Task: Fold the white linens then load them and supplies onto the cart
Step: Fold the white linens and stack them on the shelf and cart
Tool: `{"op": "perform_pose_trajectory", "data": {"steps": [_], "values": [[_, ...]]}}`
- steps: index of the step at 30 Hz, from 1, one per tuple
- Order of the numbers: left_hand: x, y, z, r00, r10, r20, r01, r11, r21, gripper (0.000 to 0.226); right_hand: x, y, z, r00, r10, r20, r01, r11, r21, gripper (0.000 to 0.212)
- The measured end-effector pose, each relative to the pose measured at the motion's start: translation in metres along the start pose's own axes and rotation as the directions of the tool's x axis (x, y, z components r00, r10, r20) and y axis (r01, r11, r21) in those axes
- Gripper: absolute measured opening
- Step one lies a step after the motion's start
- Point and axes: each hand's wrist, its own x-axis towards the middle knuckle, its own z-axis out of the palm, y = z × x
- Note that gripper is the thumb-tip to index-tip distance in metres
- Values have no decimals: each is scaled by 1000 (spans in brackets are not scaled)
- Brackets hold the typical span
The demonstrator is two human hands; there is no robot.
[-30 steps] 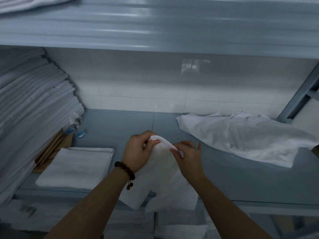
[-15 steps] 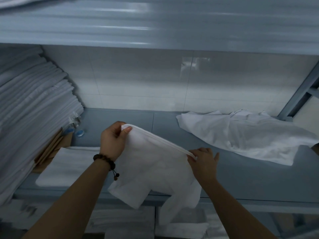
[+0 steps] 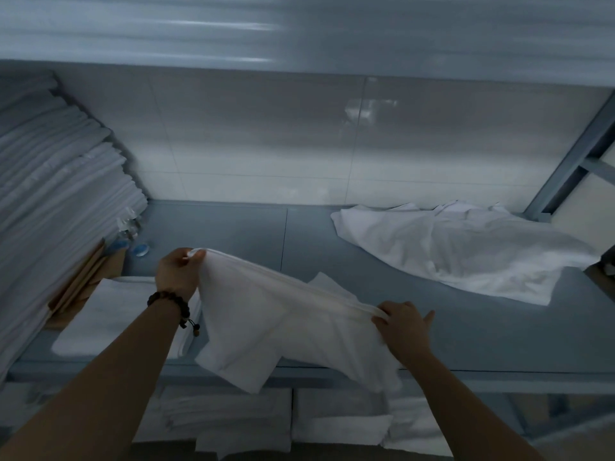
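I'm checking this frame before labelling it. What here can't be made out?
Head view only.
Small clear items by the linen stack: too small and dim to identify.
Upper shelf: motion-blurred, its contents cut off by the top edge.
Folded towel: its right side is hidden behind the left forearm and the held cloth.
Lower-shelf linens: partly hidden by the arms, cut off at the bottom edge.
Cart: nowhere in view.
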Motion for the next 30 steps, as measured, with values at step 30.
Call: {"op": "perform_pose_trajectory", "data": {"steps": [30], "values": [[2,15,-15,999,29,-20,-31,995,-94,11,54,66,-59,933,307,-187,39,430,902,8]]}}
